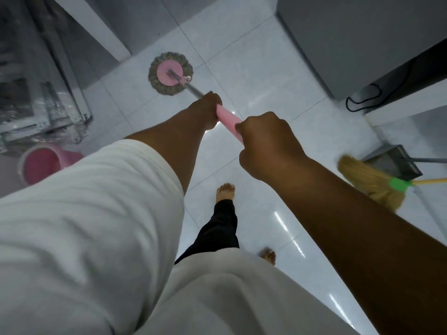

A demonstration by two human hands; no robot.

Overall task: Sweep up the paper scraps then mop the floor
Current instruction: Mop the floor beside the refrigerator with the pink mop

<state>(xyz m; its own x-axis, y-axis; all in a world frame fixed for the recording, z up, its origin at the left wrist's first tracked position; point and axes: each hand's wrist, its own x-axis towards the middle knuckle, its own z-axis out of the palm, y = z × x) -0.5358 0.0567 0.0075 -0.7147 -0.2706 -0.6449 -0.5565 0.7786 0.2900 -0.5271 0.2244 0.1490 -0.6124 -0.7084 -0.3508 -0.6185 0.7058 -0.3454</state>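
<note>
A round mop head (170, 73) with grey strands and a pink disc rests flat on the white tiled floor (261, 68), ahead of me. Its metal pole runs back into a pink handle (228, 120). My left hand (205, 112) is closed around the handle lower down, nearer the mop head. My right hand (268, 143) grips the handle's upper end. A yellow straw broom (370, 183) with a green collar lies on the floor at the right, beside a grey metal dustpan (394, 163). I see no paper scraps on the floor.
A pink bucket (41, 165) stands at the left under a clear glass or plastic piece of furniture (41, 88). A dark unit with a black cable (362, 100) is at the right. Grey walls close the corridor ahead. My bare feet (226, 193) stand on shiny tiles.
</note>
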